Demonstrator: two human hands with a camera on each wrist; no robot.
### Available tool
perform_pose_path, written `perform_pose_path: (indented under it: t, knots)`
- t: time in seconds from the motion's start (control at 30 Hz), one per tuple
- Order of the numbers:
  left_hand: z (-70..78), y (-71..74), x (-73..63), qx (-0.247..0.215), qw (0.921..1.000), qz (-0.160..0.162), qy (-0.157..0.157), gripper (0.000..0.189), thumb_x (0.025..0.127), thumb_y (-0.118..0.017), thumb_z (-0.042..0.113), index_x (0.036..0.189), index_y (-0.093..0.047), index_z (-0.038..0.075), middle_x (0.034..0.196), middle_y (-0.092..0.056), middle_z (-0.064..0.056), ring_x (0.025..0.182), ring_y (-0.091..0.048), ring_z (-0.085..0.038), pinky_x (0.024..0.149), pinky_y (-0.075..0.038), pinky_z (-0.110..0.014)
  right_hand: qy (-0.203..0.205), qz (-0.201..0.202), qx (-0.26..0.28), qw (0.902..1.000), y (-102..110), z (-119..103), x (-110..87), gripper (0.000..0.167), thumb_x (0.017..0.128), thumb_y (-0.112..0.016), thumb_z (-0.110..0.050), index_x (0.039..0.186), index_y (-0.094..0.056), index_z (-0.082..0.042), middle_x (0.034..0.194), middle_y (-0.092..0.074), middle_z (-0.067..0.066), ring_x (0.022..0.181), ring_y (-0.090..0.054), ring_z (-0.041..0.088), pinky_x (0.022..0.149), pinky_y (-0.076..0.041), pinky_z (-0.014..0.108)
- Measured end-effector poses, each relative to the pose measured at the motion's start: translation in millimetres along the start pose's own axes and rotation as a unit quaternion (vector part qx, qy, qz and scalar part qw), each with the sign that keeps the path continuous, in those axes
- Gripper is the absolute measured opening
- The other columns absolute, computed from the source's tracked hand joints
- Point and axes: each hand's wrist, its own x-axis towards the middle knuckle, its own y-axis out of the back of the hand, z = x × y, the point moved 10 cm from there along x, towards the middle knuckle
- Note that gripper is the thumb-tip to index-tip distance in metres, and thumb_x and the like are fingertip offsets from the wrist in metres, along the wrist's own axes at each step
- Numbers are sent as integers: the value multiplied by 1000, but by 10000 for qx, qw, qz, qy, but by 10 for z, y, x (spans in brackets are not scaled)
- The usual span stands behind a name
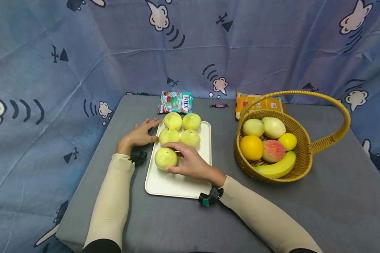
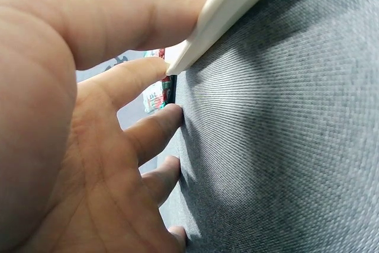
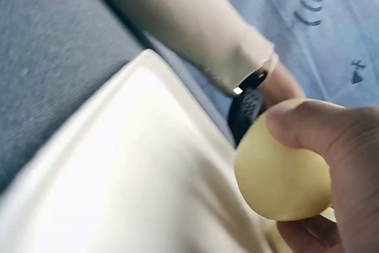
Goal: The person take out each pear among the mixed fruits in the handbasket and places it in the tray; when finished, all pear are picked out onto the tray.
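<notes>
Over the left half of the frame, a bit below the middle, I see the person's right hand (image 1: 191, 162) curled round a round, pale yellow-green fruit (image 1: 165, 158), thumb on its near side and fingers on its far side. That fruit is over the left part of a cream-white rectangular tray (image 1: 177, 185) with rounded corners; whether it bears on the tray, I cannot tell from here. The left hand (image 1: 140, 135) has its fingers spread at the tray's upper left edge, thumb tip touching the rim. Just above the held fruit, four matching yellow-green fruits (image 1: 190, 138) sit two by two on the tray.

Beyond the tray's top edge lies a teal and red shiny candy packet (image 1: 175, 102), with a small purple wrapped candy (image 1: 219, 105) to its right. Right of centre stands a golden woven basket (image 1: 306, 154) with a tall arched handle, holding two pale green fruits, an orange, a lemon, a pink-and-yellow peach and a banana; an orange-yellow packet (image 1: 273, 104) lies behind it. Everything rests on a grey cloth-covered surface (image 1: 335, 196), against a blue patterned curtain (image 1: 256, 42).
</notes>
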Motion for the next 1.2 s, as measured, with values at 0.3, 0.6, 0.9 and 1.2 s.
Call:
perform_pose_path:
  t: [0.3, 0.6, 0.9, 1.2]
  knots:
    - [-14, 7, 5, -16, 10000, -32, -19, 83, 104, -69, 21, 176, -28, 20, 184, -16, -17, 171, 2, -47, 130, 11, -78, 476, 345, -1156, 9916, -53, -16, 19, 75, 83, -98, -17, 149, -64, -5, 147, -66, 9, 136, -63, 24, 120, -51, 38]
    - [3, -2, -18, 20, 10000, -46, -68, 83, 104, -69, 22, 176, -29, 17, 184, -17, -19, 170, 2, -50, 129, 10, -80, 283, 510, -1652, 9845, -63, -42, -17, 77, 86, -97, -24, 154, -62, -11, 147, -59, 9, 132, -63, 22, 115, -56, 41]
    - [1, -8, -19, 9, 10000, -27, -10, 83, 104, -68, 21, 176, -28, 18, 184, -16, -17, 170, 2, -48, 130, 10, -79, 149, 497, -2213, 9738, 17, -165, -60, 80, 87, -96, -31, 156, -60, -11, 147, -57, 10, 129, -64, 25, 108, -59, 44]
    - [-9, -22, 1, -9, 10000, -55, 71, 84, 103, -69, 22, 176, -28, 19, 184, -15, -17, 171, 4, -46, 130, 11, -77, 305, -7, -1366, 9902, 475, -406, -264, 69, 87, -96, -29, 147, -68, -11, 142, -69, 7, 127, -69, 24, 108, -61, 41]
